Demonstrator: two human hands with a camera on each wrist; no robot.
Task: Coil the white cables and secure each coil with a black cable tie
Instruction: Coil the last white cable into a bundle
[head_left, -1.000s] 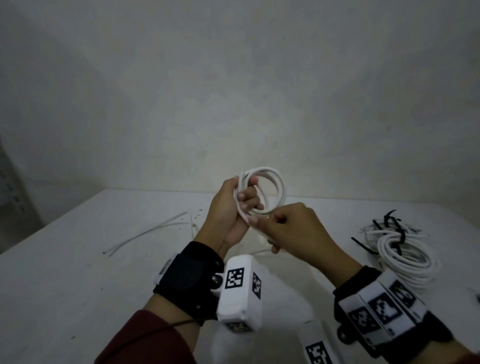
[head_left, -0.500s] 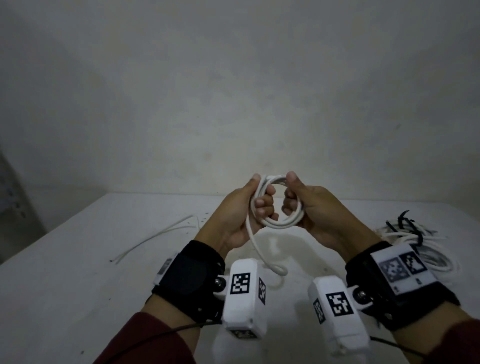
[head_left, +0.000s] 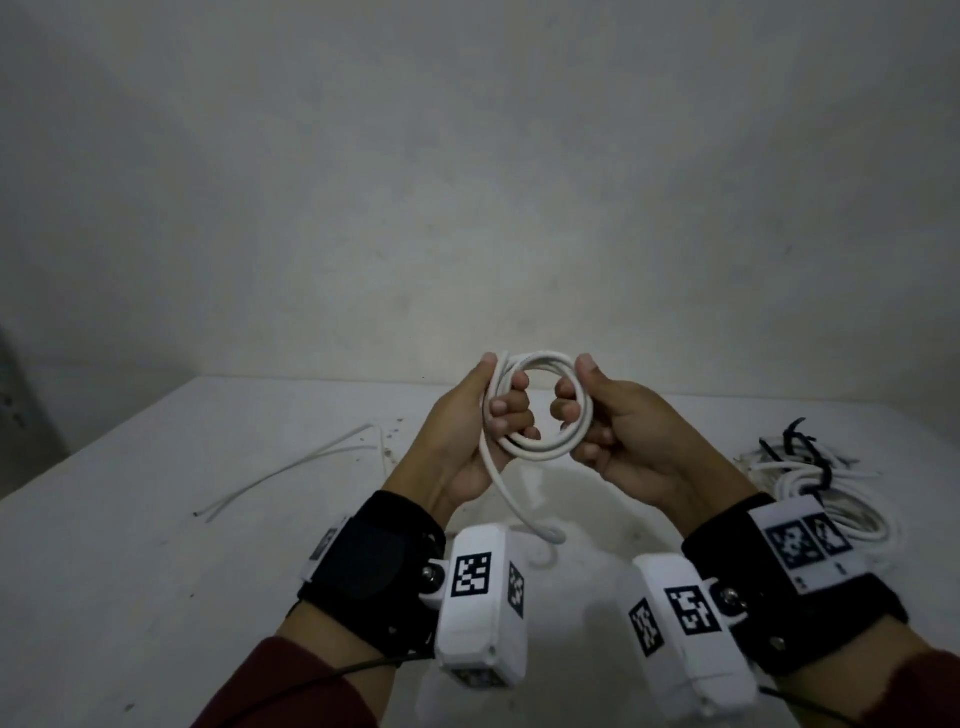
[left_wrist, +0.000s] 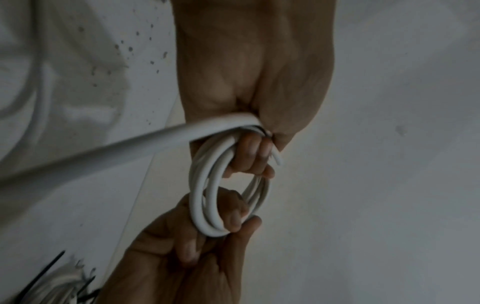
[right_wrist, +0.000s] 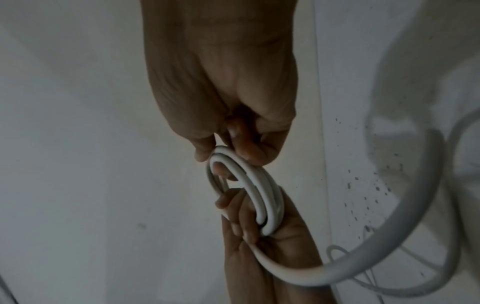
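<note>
Two hands, left hand (head_left: 470, 415) and right hand (head_left: 613, 431), gripping white coil (head_left: 540, 452), fingers hiding its sides.

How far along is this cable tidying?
Done: a tied bundle with black ties lies on the table. In hand: the left hand and right hand hold a coil with its tail still loose and no tie on it. Left: loose cables remain uncoiled.

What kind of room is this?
Probably a plain workroom: a bare grey wall, a white table, and a pile of white cable coils with black ties beside the hands coiling a cable.
</note>
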